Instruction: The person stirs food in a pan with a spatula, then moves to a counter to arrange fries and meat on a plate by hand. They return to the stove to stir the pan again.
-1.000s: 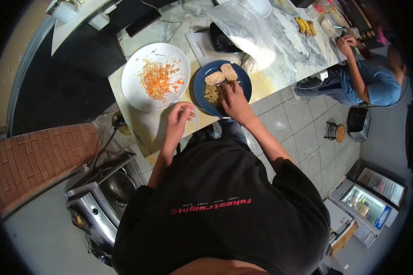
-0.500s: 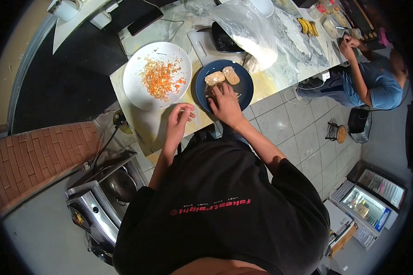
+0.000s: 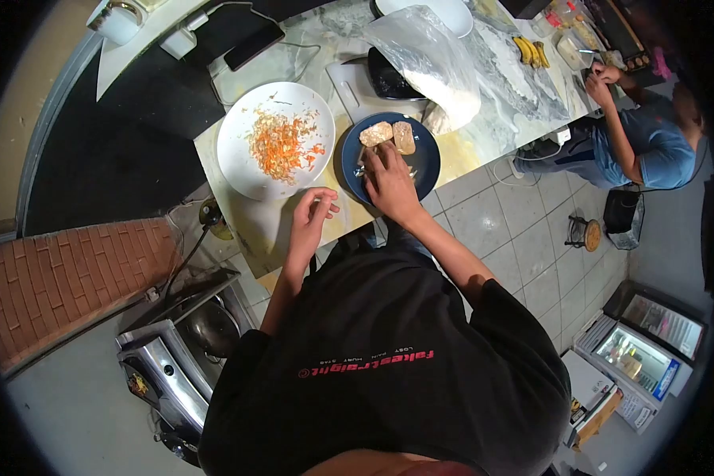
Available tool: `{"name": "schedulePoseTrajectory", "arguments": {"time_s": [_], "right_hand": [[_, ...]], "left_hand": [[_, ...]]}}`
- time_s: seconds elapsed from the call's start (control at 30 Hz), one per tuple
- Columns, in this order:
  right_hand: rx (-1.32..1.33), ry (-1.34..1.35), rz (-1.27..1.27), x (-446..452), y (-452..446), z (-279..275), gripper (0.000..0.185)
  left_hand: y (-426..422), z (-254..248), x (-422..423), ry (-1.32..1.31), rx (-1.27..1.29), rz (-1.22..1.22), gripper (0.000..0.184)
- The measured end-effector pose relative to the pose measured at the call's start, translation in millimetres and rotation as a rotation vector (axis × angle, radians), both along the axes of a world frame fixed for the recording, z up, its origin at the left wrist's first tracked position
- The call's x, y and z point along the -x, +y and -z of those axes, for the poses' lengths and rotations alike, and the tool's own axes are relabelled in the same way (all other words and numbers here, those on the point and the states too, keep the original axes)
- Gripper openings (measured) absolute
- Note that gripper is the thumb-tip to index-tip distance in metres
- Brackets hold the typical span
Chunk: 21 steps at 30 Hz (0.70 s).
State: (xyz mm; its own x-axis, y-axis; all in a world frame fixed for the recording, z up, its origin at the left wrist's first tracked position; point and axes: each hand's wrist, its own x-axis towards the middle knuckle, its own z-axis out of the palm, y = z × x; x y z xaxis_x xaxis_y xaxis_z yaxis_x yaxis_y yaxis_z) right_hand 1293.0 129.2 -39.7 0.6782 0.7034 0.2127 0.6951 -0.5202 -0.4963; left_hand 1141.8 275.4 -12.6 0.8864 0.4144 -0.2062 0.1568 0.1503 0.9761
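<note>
My right hand (image 3: 391, 186) reaches into a dark blue plate (image 3: 431, 163), its fingers bent down over pale strips of food that they mostly cover; whether it grips any is hidden. Two breaded pieces, one lying flat (image 3: 375, 133) and one beside it (image 3: 404, 138), rest at the plate's far side, just beyond my fingertips. My left hand (image 3: 312, 214) hovers at the counter's near edge, between the two plates, fingers loosely curled and a bit apart, holding nothing. Shredded orange and pale vegetables (image 3: 282, 148) are spread on the large white plate (image 3: 234, 170) to the left.
Behind the blue plate are a white board (image 3: 345, 83), a black container (image 3: 389, 79) and a clear plastic bag (image 3: 432, 55). A phone (image 3: 254, 44) lies at the back left, bananas (image 3: 530, 52) at the back right. Another person (image 3: 650, 143) works at the counter's far right.
My right hand has shifted left in the blue plate and now covers the strips. The breaded pieces sit slightly differently. My left hand has stayed nearly still. The view has tilted a little.
</note>
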Motion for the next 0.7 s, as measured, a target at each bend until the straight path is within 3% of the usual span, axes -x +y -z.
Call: {"name": "schedulePoseTrajectory", "arguments": {"time_s": [0.47, 0.7], "right_hand": [[0.025, 0.047, 0.037, -11, 10, -1, 0.054], [0.084, -0.110, 0.045, -14, 5, -3, 0.054]], "left_hand": [[-1, -2, 1, 0.033, 0.002, 0.010, 0.020], [0, -3, -1, 0.031, -0.002, 0.015, 0.020]]}}
